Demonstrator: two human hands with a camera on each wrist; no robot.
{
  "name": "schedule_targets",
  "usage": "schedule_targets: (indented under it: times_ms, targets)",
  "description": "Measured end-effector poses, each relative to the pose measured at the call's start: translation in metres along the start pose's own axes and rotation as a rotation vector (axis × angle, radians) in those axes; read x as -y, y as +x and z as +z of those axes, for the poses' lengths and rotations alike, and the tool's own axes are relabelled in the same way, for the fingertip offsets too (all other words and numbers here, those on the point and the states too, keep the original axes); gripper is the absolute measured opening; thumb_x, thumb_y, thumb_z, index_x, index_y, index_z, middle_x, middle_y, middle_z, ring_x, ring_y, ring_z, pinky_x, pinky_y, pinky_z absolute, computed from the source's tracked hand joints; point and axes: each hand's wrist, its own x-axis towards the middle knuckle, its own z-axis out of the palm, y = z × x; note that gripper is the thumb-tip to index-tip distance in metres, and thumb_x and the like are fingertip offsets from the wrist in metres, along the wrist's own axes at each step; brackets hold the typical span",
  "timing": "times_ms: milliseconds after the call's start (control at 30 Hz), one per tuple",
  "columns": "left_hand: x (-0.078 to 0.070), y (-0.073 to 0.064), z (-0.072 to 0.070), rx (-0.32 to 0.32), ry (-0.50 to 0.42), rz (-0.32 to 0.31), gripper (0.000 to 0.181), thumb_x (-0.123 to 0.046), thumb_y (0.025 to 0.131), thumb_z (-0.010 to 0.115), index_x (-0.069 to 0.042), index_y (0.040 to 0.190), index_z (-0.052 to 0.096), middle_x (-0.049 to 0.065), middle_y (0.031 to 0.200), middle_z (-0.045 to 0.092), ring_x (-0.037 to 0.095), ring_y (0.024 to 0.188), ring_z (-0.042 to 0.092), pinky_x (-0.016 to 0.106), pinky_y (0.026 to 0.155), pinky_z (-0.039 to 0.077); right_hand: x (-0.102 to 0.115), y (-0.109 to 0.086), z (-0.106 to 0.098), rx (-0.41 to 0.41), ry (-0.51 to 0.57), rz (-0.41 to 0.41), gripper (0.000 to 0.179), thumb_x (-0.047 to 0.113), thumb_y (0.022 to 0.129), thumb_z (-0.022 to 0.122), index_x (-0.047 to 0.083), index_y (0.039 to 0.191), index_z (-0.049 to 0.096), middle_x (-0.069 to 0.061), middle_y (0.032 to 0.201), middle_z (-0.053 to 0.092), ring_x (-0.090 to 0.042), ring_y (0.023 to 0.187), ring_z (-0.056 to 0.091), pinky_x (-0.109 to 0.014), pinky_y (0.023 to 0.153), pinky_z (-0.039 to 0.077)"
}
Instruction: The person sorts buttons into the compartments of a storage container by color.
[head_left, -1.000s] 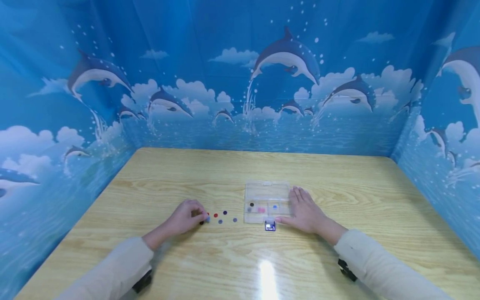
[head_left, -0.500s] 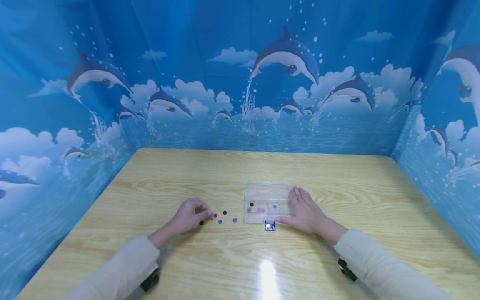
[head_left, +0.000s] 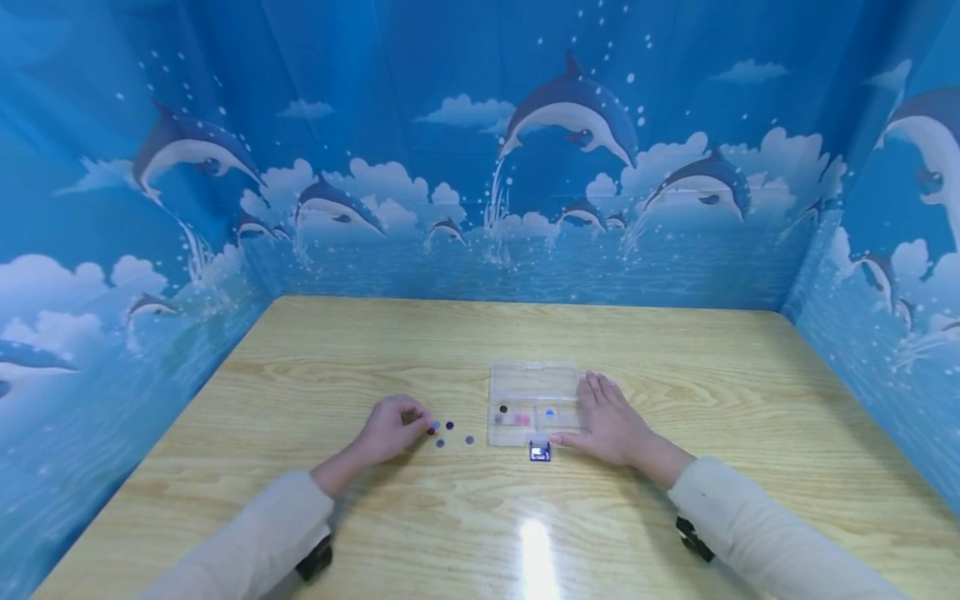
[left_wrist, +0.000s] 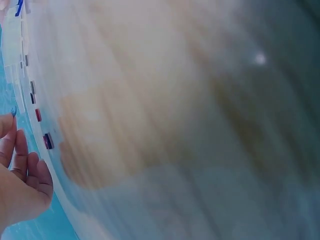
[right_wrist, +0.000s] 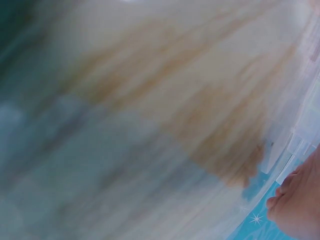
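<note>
In the head view my left hand (head_left: pixel 392 429) pinches a small blue disc (head_left: pixel 437 426) between thumb and fingertips, low over the table. The same blue disc (left_wrist: pixel 14 111) shows at the fingertips in the left wrist view. A red disc (head_left: pixel 431 432) lies right under those fingertips, with a dark disc (head_left: pixel 450 425) and grey discs (head_left: pixel 470 439) just to the right. My right hand (head_left: pixel 617 427) lies with straight fingers along the right side of an open clear plastic box (head_left: pixel 534 382), its thumb at the front edge near the blue latch (head_left: pixel 540 451).
Inside the box's compartments lie a black disc (head_left: pixel 503 409), pink discs (head_left: pixel 522 420) and a blue disc (head_left: pixel 550 413). The wood-grain table (head_left: pixel 420 517) is bounded at the back and sides by a dolphin-print curtain (head_left: pixel 420 275).
My left hand has moved a little to the right with the blue disc, to over the red one. A dark disc at its near side is now hidden. My right hand and the box stay put.
</note>
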Motion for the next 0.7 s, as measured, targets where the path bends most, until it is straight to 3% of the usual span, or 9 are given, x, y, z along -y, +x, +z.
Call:
schedule_targets:
  times_ms: [267, 700]
  targets:
    - [-0.005, 0.003, 0.005, -0.024, -0.028, 0.002, 0.006, -0.008, 0.080, 0.068, -0.002, 0.080, 0.067, 0.007, 0.077, 0.068, 0.011, 0.073, 0.057, 0.022, 0.070, 0.046, 0.000, -0.001, 0.000, 0.002, 0.000, -0.001, 0.100, 0.064, 0.084, 0.048, -0.015, 0.139, 0.021, -0.033, 0.148, 0.016, -0.046, 0.138, 0.015, -0.053, 0.114, 0.014]
    - [-0.017, 0.007, 0.009, 0.004, -0.054, -0.041, 0.007, -0.007, 0.083, 0.065, 0.000, 0.083, 0.067, 0.007, 0.073, 0.066, 0.011, 0.067, 0.057, 0.018, 0.059, 0.046, 0.001, -0.001, -0.002, 0.002, 0.000, 0.001, 0.101, 0.065, 0.084, 0.047, -0.015, 0.139, 0.020, -0.034, 0.147, 0.017, -0.046, 0.138, 0.015, -0.053, 0.114, 0.014]
